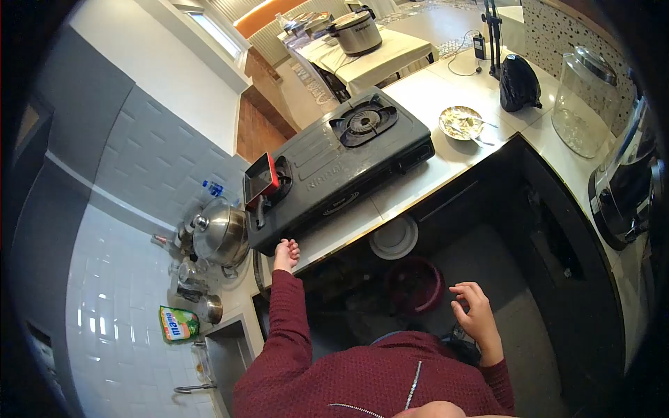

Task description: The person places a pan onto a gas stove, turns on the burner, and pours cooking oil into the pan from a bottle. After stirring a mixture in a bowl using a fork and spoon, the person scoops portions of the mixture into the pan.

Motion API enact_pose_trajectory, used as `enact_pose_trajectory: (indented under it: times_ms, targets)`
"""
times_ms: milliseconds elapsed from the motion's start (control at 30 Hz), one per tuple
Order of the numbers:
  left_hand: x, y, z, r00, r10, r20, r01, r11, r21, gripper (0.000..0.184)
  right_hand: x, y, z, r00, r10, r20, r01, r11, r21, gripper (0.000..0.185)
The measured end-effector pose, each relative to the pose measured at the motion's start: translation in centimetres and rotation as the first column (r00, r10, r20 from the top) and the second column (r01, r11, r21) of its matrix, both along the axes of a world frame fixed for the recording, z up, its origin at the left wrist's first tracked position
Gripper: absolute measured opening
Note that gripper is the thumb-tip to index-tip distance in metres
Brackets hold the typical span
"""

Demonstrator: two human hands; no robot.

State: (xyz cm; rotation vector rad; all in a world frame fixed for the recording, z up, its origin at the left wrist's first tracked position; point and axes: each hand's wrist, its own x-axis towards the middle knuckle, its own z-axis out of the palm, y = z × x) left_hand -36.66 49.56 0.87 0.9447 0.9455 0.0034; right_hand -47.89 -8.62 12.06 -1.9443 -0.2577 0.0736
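My left hand (286, 255) is closed at the front left corner of the gas stove (313, 164); whatever its fingers may hold is hidden. Just behind it, a small square red pan (260, 178) rests on the left burner, its dark handle pointing toward me. The right burner (364, 122) has nothing on it. My right hand (474, 311) hangs in front of the counter, fingers apart and slightly bent, touching nothing.
A bowl of food (460, 122) with utensils stands right of the stove. A steel pot (221, 233) sits to its left, near the sink (231, 359). On the right are a glass jar (582, 104) and an electric kettle (624, 195). Below the counter is a maroon basin (437, 292).
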Motion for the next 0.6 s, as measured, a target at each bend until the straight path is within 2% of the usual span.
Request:
enact_pose_trajectory:
  times_ms: [67,167,200,267,333,400,500,600]
  targets:
    - [-0.2,-0.1,-0.1,1.0,-0.003,-0.008,0.004,0.998,0.055,0.042,-0.2,-0.3,-0.1,1.0,-0.001,0.009,0.001,1.0,0.004,0.028]
    - [-0.4,-1.8,0.9,0.996,-0.007,-0.09,0.034,0.953,0.3,0.036,-0.6,-0.7,0.4,0.999,-0.008,-0.046,0.008,1.0,0.004,0.027]
    - [-0.3,-2.0,1.0,0.984,-0.031,-0.174,0.107,0.888,0.448,0.038,-0.7,-0.9,0.4,0.999,-0.013,-0.037,0.014,1.0,0.009,0.027]
    - [-0.2,-2.2,1.1,0.94,-0.031,-0.34,0.269,0.681,0.681,0.044,-0.7,-1.2,0.2,1.0,-0.022,-0.017,0.023,1.0,0.018,0.027]
    - [0.0,-2.6,1.3,0.858,0.059,-0.511,0.477,0.28,0.833,0.042,-0.7,-1.5,0.0,1.0,-0.026,-0.011,0.026,0.999,0.018,0.027]
    - [0.4,-3.1,1.7,0.765,0.226,-0.603,0.64,-0.158,0.752,0.043,-0.6,-1.5,-0.1,1.0,-0.018,-0.007,0.019,1.0,0.013,0.027]
    - [0.9,-4.4,2.6,0.691,0.233,-0.684,0.722,-0.177,0.669,0.038,-0.4,-1.6,0.0,1.0,0.004,-0.011,-0.004,1.0,0.005,0.027]
    - [1.8,-3.8,0.9,0.639,0.348,-0.686,0.769,-0.246,0.591,0.032,-0.2,-1.7,0.0,1.0,0.012,-0.02,-0.012,1.0,0.01,0.027]
